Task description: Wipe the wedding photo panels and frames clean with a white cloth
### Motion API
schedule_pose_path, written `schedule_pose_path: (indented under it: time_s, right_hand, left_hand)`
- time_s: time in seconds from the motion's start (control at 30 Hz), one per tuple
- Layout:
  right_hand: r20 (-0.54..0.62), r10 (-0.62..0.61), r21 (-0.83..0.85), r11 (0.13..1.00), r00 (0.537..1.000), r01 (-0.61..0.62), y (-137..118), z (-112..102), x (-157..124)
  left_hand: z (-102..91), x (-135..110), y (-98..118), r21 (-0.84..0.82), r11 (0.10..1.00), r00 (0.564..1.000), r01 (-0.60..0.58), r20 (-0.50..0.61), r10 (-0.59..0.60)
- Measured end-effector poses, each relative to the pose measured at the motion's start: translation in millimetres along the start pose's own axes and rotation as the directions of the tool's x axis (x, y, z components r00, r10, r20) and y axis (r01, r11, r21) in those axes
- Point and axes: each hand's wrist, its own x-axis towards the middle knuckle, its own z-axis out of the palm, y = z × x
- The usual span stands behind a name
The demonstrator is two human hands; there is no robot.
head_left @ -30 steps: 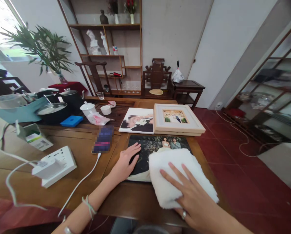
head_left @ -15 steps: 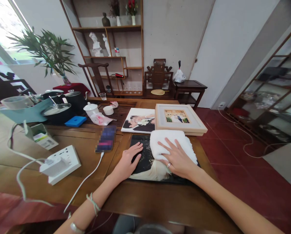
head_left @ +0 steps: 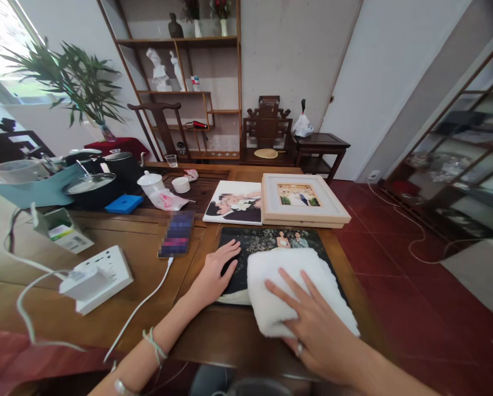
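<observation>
A white folded towel point(head_left: 290, 291) covers the near right part of a dark photo panel point(head_left: 246, 239) on the table. My right hand point(head_left: 312, 324) holds the towel, its fingers spread over the top and the thumb at the near edge. Two small figures, one in white and one in a suit, show in the panel's picture above the towel. At the panel's left edge rests my left hand point(head_left: 215, 272), fingers extended and thumb apart, holding nothing. The panel's lower right is hidden by the towel.
Behind the panel lie a white-edged photo print point(head_left: 234, 203) and a light wooden picture frame point(head_left: 306, 201). To the left are a phone point(head_left: 176, 235) on a cable, a power strip point(head_left: 106, 278), a blue box point(head_left: 124, 204) and a lidded white cup point(head_left: 149, 181).
My right hand has drawn the towel toward me and slightly right, past the panel's near edge. The two pictured figures are now uncovered. My left hand has stayed at the panel's left edge.
</observation>
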Motion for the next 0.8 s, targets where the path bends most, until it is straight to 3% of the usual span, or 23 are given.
schedule_pose_path:
  time_s: [0.2,0.37,0.53,0.7,0.8]
  right_hand:
    - [-0.137,0.088,-0.046,0.994,0.987,-0.095,39,-7,60]
    - [-0.153,0.131,-0.066,0.988,0.979,-0.143,43,-10,85]
    - [-0.143,0.112,-0.022,0.993,0.983,-0.117,25,-2,54]
    - [-0.047,0.057,0.02,0.998,0.997,-0.056,-12,9,6]
    - [0.002,0.054,0.017,0.998,0.999,-0.054,-27,11,-6]
  left_hand:
    - [1.4,-1,-2,-0.005,1.0,1.0,-0.006,-0.008,0.006]
    - [0.0,-1,0,-0.003,1.0,1.0,0.003,0.008,-0.003]
    - [-0.4,0,0,-0.007,1.0,1.0,-0.012,-0.019,0.012]
    - [-1.0,1,1,0.007,1.0,1.0,-0.02,-0.015,0.02]
    - [-1.4,1,2,0.006,1.0,1.0,-0.021,-0.013,0.021]
